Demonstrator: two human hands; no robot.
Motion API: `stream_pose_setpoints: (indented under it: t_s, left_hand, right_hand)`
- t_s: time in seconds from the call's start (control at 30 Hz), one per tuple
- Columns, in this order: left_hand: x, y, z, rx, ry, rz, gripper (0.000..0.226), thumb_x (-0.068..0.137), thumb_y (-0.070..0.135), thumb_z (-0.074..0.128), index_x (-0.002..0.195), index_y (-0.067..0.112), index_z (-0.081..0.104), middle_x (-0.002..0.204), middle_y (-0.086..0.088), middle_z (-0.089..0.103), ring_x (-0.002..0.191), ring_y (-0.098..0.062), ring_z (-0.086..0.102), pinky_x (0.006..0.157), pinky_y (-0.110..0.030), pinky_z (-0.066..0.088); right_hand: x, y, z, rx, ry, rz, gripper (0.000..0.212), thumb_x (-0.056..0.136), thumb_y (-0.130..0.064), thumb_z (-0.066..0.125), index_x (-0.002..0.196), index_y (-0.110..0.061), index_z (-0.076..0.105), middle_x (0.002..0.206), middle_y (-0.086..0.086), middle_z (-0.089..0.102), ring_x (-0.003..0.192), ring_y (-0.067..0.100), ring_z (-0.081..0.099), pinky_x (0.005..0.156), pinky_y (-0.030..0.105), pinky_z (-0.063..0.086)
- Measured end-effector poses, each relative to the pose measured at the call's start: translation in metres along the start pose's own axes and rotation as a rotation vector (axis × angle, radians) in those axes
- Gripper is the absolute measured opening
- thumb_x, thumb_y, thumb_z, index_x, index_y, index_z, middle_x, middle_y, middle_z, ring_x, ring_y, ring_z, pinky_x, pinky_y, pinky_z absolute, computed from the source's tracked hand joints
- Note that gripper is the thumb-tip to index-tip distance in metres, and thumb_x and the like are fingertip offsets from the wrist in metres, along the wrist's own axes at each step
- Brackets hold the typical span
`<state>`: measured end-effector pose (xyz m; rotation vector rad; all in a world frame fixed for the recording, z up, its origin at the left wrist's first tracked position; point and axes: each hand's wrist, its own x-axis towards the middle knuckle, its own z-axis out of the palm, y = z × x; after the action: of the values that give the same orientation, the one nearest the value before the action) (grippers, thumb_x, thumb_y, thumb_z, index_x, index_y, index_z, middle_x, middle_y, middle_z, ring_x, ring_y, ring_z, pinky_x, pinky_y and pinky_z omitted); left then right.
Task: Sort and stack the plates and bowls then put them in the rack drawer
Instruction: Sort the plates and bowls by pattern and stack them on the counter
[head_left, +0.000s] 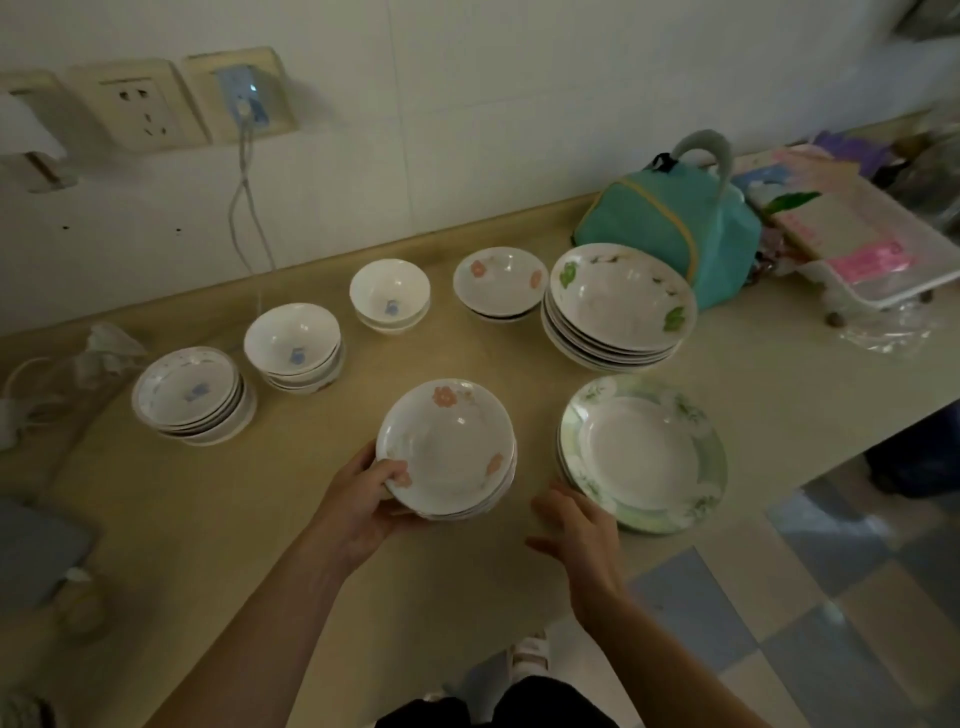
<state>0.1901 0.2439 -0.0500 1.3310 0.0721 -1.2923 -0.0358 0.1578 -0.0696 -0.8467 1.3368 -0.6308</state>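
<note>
On the beige counter, near its front edge, stood the stack of pink-flower bowls. The left hand gripped the stack's rim, thumb on top. The right hand hovered beside it, fingers relaxed, holding nothing.

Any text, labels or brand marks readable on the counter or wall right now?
None can be read.
Pink label on the white tray: print too blurred.
Blue marks inside the bowls: painted motifs, not letters.
Wall sockets: no legible marking.
</note>
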Motion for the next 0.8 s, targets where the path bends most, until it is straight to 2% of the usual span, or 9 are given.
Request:
stream_pose_setpoints:
  t_s: [0.07, 0.13, 0.27, 0.37, 0.47, 0.63, 0.7, 0.8]
  left_hand:
    - [0.005, -0.002, 0.01, -0.002, 0.0, -0.004, 0.041, 0.088, -0.003, 0.059, 0.116, 0.024, 0.073, 0.127, -0.013, 0.06, 0.105, -0.046, 0.063, 0.069, -0.058, 0.06]
    - [0.01, -0.004, 0.021, 0.004, -0.001, -0.003, 0.039, 0.088, -0.002, 0.06, 0.113, 0.025, 0.074, 0.128, -0.013, 0.06, 0.105, -0.047, 0.063, 0.069, -0.058, 0.06]
    - [0.019, -0.006, 0.042, 0.04, -0.026, -0.002, 0.04, 0.085, -0.002, 0.061, 0.109, 0.026, 0.076, 0.128, -0.012, 0.06, 0.106, -0.047, 0.063, 0.071, -0.059, 0.059]
    - [0.026, -0.008, 0.058, 0.059, -0.031, -0.008, 0.042, 0.083, -0.003, 0.06, 0.108, 0.027, 0.076, 0.127, -0.012, 0.061, 0.104, -0.047, 0.064, 0.07, -0.059, 0.06]
    - [0.032, -0.01, 0.074, 0.072, -0.035, -0.014, 0.042, 0.085, -0.002, 0.06, 0.113, 0.026, 0.074, 0.127, -0.013, 0.061, 0.102, -0.046, 0.065, 0.069, -0.056, 0.06]
    - [0.039, -0.014, 0.094, 0.099, -0.057, -0.022, 0.044, 0.088, 0.0, 0.059, 0.122, 0.025, 0.068, 0.128, -0.012, 0.06, 0.1, -0.044, 0.066, 0.069, -0.055, 0.06]
    - [0.04, -0.014, 0.098, 0.116, -0.067, -0.025, 0.042, 0.089, 0.001, 0.059, 0.122, 0.026, 0.069, 0.129, -0.011, 0.061, 0.101, -0.045, 0.066, 0.07, -0.056, 0.06]
    - [0.043, -0.014, 0.099, 0.124, -0.072, -0.024, 0.04, 0.09, 0.001, 0.06, 0.119, 0.027, 0.071, 0.129, -0.011, 0.062, 0.1, -0.042, 0.067, 0.07, -0.056, 0.059]
  right_hand:
    - [0.001, -0.004, -0.01, 0.041, 0.045, 0.003, 0.015, 0.097, -0.014, 0.063, 0.097, -0.009, 0.076, 0.11, 0.016, 0.072, 0.1, 0.027, 0.069, 0.058, 0.031, 0.061]
    - [0.002, -0.008, -0.02, 0.081, 0.098, 0.0, 0.018, 0.099, -0.016, 0.062, 0.086, -0.015, 0.075, 0.102, 0.016, 0.074, 0.097, 0.028, 0.071, 0.057, 0.032, 0.06]
    - [0.006, -0.012, -0.038, 0.128, 0.194, 0.001, 0.017, 0.102, -0.024, 0.06, 0.091, -0.023, 0.072, 0.098, 0.008, 0.077, 0.091, 0.022, 0.076, 0.056, 0.032, 0.059]
    - [0.012, -0.017, -0.054, 0.19, 0.29, 0.033, 0.018, 0.102, -0.027, 0.061, 0.092, -0.018, 0.073, 0.091, 0.006, 0.079, 0.084, 0.018, 0.078, 0.053, 0.029, 0.058]
    - [0.018, -0.021, -0.076, 0.258, 0.378, 0.044, 0.017, 0.1, -0.025, 0.065, 0.086, -0.018, 0.071, 0.082, 0.006, 0.08, 0.078, 0.019, 0.078, 0.054, 0.029, 0.06]
    - [0.035, -0.035, -0.117, 0.435, 0.481, 0.087, 0.014, 0.096, -0.016, 0.07, 0.092, -0.002, 0.07, 0.073, 0.01, 0.078, 0.065, 0.023, 0.077, 0.058, 0.031, 0.062]
    - [0.045, -0.042, -0.133, 0.478, 0.539, 0.087, 0.018, 0.094, -0.016, 0.072, 0.092, 0.001, 0.069, 0.077, 0.013, 0.076, 0.064, 0.021, 0.076, 0.058, 0.031, 0.063]
    - [0.063, -0.057, -0.157, 0.499, 0.622, 0.082, 0.025, 0.092, -0.022, 0.076, 0.091, 0.001, 0.066, 0.089, 0.014, 0.073, 0.076, 0.024, 0.076, 0.064, 0.033, 0.064]
